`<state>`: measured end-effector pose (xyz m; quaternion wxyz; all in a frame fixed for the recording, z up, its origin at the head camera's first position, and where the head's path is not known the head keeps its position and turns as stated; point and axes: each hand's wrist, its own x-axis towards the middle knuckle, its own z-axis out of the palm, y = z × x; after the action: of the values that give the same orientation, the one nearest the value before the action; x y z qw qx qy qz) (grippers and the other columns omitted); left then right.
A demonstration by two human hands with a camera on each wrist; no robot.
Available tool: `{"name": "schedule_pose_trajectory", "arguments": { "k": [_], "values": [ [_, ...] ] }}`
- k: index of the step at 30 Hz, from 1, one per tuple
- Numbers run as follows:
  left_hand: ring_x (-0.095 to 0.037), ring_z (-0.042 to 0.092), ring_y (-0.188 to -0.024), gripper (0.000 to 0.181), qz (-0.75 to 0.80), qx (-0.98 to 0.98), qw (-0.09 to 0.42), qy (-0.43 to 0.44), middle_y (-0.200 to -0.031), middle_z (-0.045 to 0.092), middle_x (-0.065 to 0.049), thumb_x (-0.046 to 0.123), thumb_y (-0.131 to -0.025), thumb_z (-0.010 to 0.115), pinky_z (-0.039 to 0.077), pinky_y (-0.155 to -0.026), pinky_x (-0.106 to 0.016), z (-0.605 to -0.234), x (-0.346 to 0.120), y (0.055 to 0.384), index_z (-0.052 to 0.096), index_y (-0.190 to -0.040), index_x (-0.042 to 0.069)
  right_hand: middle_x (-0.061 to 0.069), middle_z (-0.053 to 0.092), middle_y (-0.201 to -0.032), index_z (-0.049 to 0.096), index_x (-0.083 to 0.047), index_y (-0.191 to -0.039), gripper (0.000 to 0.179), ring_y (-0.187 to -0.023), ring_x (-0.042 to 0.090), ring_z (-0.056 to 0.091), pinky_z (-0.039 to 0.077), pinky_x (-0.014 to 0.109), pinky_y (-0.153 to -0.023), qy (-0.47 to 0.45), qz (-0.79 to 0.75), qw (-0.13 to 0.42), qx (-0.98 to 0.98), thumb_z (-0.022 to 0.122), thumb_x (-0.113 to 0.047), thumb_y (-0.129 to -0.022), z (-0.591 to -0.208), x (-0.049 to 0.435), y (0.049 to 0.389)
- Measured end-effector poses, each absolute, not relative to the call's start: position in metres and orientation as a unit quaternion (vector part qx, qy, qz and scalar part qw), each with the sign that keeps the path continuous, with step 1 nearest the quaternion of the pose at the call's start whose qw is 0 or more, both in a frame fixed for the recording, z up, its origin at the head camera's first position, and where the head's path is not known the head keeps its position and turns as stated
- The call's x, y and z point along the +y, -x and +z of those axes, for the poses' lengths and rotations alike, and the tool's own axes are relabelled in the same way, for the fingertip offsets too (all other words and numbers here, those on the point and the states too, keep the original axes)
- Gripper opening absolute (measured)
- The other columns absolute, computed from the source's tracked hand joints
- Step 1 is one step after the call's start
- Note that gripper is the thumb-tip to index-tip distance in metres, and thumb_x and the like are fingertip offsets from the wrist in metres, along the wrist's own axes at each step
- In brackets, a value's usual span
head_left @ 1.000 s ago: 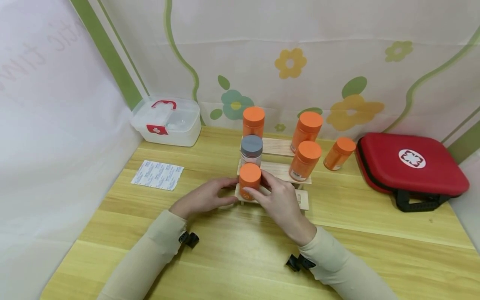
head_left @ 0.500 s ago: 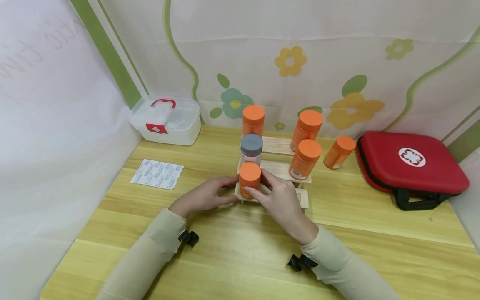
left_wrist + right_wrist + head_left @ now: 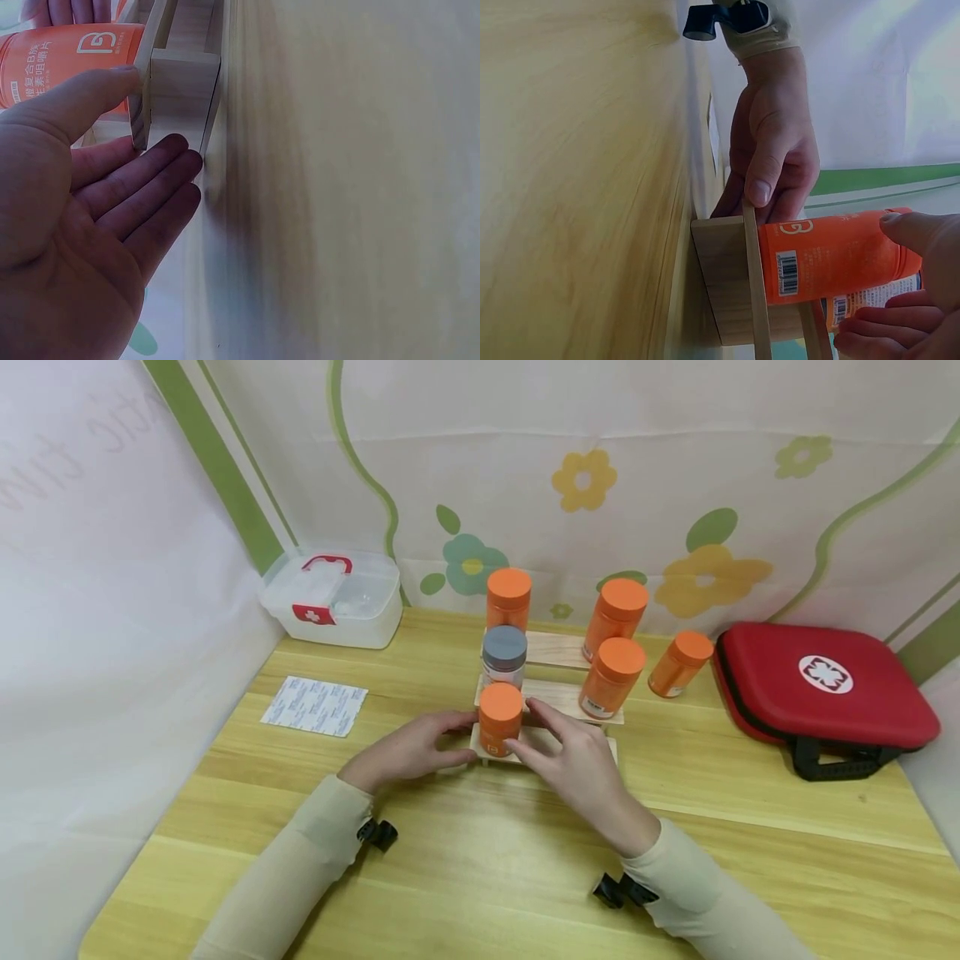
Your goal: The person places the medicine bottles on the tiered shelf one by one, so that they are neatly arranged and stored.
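An orange supplement bottle (image 3: pixel 500 720) stands upright at the left end of the lowest tier of a stepped wooden stand (image 3: pixel 547 743). My right hand (image 3: pixel 581 768) is just right of it, fingers and thumb spread; any thumb contact is unclear. My left hand (image 3: pixel 405 747) is at the stand's left end. In the left wrist view the left hand (image 3: pixel 82 187) has its thumb on the board edge, with fairly straight fingers beside the end. Behind the front bottle, a grey-capped bottle (image 3: pixel 504 652) sits on the middle tier, partly hidden.
More orange bottles stand on the tiers, including one at middle right (image 3: pixel 613 677); a smaller orange bottle (image 3: pixel 679 664) is on the table. A red first-aid case (image 3: pixel 825 685) lies right, a clear medicine box (image 3: pixel 337 602) back left, near a printed white sheet (image 3: pixel 315 706).
My right hand has let go of the front orange bottle and moved slightly to the right. The bottle stays on the lowest tier. My left hand keeps its place.
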<state>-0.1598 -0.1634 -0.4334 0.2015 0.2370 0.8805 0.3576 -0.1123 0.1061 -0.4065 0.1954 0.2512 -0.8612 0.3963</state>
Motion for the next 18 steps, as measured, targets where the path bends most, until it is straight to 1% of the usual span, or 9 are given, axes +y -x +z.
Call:
{"name": "schedule_pose_trajectory", "arguments": {
  "k": [4,10,12,18],
  "values": [
    [-0.027,0.052,-0.152,0.069,0.354,0.882,0.201,-0.236,-0.163,0.057,-0.004,0.039,-0.103,0.074,0.039,-0.130,-0.052,-0.433,-0.163,0.160,0.049,-0.163,0.016,0.020,0.080,-0.122,0.072,0.005,-0.134,0.061,-0.108,0.034,0.080,0.067,0.051,-0.087,-0.259,0.378,0.211,-0.863,0.095,-0.020,-0.084,-0.405,0.112,0.110],
    [-0.027,0.052,-0.152,0.069,0.351,0.884,0.201,-0.235,-0.162,0.058,-0.005,0.040,-0.103,0.075,0.040,-0.130,-0.052,-0.432,-0.162,0.161,0.050,-0.163,0.016,0.020,0.079,-0.125,0.072,0.004,-0.133,0.060,-0.113,0.037,0.079,0.066,0.052,-0.093,-0.260,0.370,0.219,-0.865,0.095,-0.020,-0.083,-0.403,0.120,0.107],
    [-0.028,0.053,-0.152,0.069,0.350,0.884,0.201,-0.234,-0.162,0.058,-0.005,0.040,-0.103,0.075,0.040,-0.130,-0.052,-0.432,-0.162,0.161,0.050,-0.162,0.016,0.021,0.079,-0.125,0.073,0.004,-0.133,0.060,-0.113,0.038,0.079,0.066,0.052,-0.092,-0.267,0.368,0.224,-0.862,0.095,-0.019,-0.082,-0.402,0.122,0.107],
    [-0.027,0.053,-0.151,0.068,0.349,0.885,0.203,-0.233,-0.162,0.058,-0.004,0.040,-0.103,0.075,0.040,-0.130,-0.052,-0.432,-0.162,0.161,0.051,-0.162,0.016,0.021,0.080,-0.122,0.073,0.002,-0.133,0.059,-0.105,0.037,0.080,0.068,0.050,-0.085,-0.293,0.369,0.240,-0.849,0.095,-0.010,-0.079,-0.402,0.133,0.108]
  ]
}}
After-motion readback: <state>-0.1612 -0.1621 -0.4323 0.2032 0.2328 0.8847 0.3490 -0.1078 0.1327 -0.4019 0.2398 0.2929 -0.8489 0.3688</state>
